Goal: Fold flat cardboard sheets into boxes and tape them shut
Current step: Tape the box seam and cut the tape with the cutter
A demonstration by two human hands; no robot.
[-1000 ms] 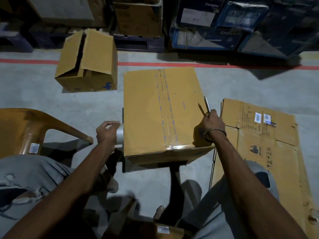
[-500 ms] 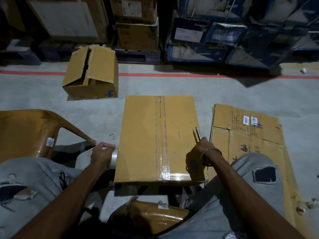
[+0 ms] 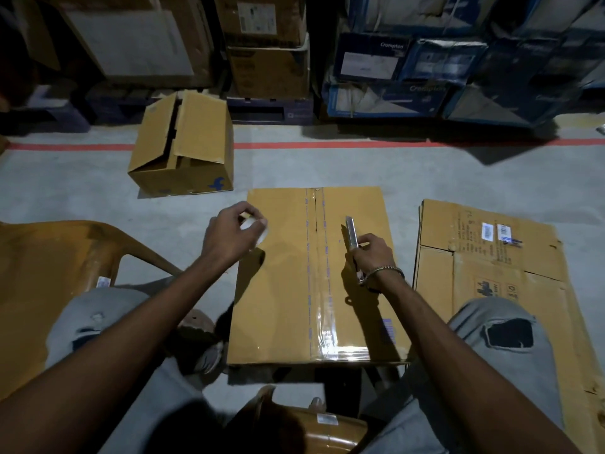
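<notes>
Already taped along its centre seam, the box (image 3: 314,276) sits on the floor between the knees. The left hand (image 3: 229,237) grips the tape roll (image 3: 257,231); the right hand (image 3: 373,257) grips a cutter (image 3: 352,234), whose blade could slice tape or cardboard if it slips.

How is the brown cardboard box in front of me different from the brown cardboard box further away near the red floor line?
The near brown cardboard box has its flaps closed, with clear tape along the centre seam; the far brown cardboard box has flaps gaping open and no visible tape. The near box lies with a broad face up; the far one sits skewed and shows a blue logo. Both are plain brown corrugated cardboard.
</notes>
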